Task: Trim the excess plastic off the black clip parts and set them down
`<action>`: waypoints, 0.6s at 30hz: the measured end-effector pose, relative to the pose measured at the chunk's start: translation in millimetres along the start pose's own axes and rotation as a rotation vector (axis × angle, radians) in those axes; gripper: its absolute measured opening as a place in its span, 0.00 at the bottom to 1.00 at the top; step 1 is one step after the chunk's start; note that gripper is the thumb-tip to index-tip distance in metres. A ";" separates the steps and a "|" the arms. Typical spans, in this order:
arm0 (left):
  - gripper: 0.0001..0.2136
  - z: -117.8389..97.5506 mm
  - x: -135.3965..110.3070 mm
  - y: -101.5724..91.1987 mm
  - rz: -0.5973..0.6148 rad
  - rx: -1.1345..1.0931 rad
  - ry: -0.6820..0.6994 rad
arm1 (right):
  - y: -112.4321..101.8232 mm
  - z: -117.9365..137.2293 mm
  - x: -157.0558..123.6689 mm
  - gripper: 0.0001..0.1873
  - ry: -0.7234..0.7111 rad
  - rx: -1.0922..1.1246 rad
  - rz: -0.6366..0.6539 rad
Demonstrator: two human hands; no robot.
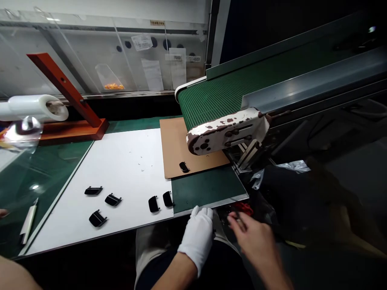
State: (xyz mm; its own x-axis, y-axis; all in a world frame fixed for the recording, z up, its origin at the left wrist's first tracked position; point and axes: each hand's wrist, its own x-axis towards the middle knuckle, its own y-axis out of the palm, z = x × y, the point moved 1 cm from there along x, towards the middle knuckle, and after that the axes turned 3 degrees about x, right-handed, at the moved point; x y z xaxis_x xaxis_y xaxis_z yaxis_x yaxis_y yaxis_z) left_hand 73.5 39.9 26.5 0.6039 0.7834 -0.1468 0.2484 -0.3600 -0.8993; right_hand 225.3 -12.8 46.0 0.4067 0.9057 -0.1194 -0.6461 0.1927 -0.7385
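My left hand, in a white glove, is at the table's front edge above my lap. Its fingers are bent together, and a small dark bit shows at its right side; what it holds is hidden. Off the table edge to the right, my bare right hand pinches a small, dark, slim thing between thumb and fingers, too blurred to name. Nearest to my left hand are two glossy black plastic pieces with small tabs, lying on a white sheet. More such pieces lie farther left.
A green conveyor belt ends over a cardboard sheet bearing another black piece. A film roll sits on a wooden stand. A cutter knife lies left, near another person's arm.
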 end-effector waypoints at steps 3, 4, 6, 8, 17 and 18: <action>0.25 7.8 -4.6 -9.2 -0.046 -0.094 0.052 | -63.9 -49.5 31.2 0.26 0.304 0.013 -0.187; 0.28 9.7 -8.9 -13.1 -0.088 -0.155 0.080 | -85.2 -67.2 42.6 0.32 0.340 -0.028 -0.236; 0.33 11.1 -19.4 -21.1 -0.212 -0.313 0.139 | -116.4 -96.4 61.2 0.47 0.375 -0.230 -0.263; 0.35 10.1 -29.2 -29.0 -0.340 -0.482 0.175 | -125.6 -109.6 68.6 0.44 0.315 -0.236 -0.261; 0.35 7.8 -48.4 -55.9 -0.462 -0.786 0.033 | -44.7 27.9 7.5 0.22 -0.410 0.178 0.450; 0.35 7.5 -50.0 -57.5 -0.465 -0.774 0.016 | -41.8 43.7 4.0 0.20 -0.501 0.132 0.484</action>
State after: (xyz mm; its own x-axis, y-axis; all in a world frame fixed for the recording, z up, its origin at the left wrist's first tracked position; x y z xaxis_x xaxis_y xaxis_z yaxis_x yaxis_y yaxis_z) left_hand 23.3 25.2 82.4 0.3248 0.9298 0.1734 0.9067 -0.2539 -0.3369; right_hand 225.7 -0.7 105.3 -0.2713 0.9599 -0.0705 -0.7651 -0.2595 -0.5893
